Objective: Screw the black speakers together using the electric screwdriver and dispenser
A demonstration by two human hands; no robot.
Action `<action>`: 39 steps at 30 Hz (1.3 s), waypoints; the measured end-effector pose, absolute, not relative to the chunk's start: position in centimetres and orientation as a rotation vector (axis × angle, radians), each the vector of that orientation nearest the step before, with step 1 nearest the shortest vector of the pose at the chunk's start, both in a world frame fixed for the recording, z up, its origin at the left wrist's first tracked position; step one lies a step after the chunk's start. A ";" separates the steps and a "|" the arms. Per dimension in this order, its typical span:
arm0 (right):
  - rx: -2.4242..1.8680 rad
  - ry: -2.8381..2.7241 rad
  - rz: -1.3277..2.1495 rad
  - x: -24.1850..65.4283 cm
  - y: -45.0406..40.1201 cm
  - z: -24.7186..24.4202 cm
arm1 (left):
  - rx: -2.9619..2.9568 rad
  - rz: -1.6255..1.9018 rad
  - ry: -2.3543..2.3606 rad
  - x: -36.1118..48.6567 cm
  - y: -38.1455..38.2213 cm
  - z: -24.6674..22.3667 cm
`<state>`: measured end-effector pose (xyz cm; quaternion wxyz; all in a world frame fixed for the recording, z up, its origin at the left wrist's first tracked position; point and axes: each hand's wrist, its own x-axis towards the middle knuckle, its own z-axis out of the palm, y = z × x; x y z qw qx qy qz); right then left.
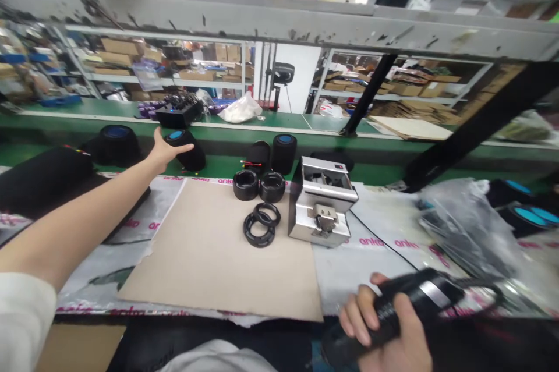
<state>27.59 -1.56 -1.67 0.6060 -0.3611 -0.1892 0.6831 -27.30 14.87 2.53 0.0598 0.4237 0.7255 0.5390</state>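
Two hands busy: L hand open against tilted speaker, may topple off table if bumped; R hand closed round black cyl..

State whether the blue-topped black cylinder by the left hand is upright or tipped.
Tipped: the black cylinder leans over, its blue top toward the left hand, unlike the upright blue-topped cylinder further right.

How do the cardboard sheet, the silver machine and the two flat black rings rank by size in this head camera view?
Largest first: the cardboard sheet, the silver machine, then the black rings, which look alike, so I won't rank those two.
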 end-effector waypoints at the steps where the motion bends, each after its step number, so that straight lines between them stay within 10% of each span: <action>1: -0.826 -0.468 1.593 27.0 -2.0 -1.3 | 1.231 1.685 2.170 -26.7 15.3 2.2; 12: -1.315 -1.140 1.515 24.8 -2.4 0.8 | 1.206 1.917 2.184 -22.3 10.4 6.3; 25: -1.564 -2.050 0.854 13.5 7.3 1.3 | 1.542 1.587 1.756 -7.3 -5.0 -2.1; 39: -1.667 -1.941 0.821 16.6 4.4 3.2 | 1.693 1.436 1.764 -8.0 -5.4 -0.2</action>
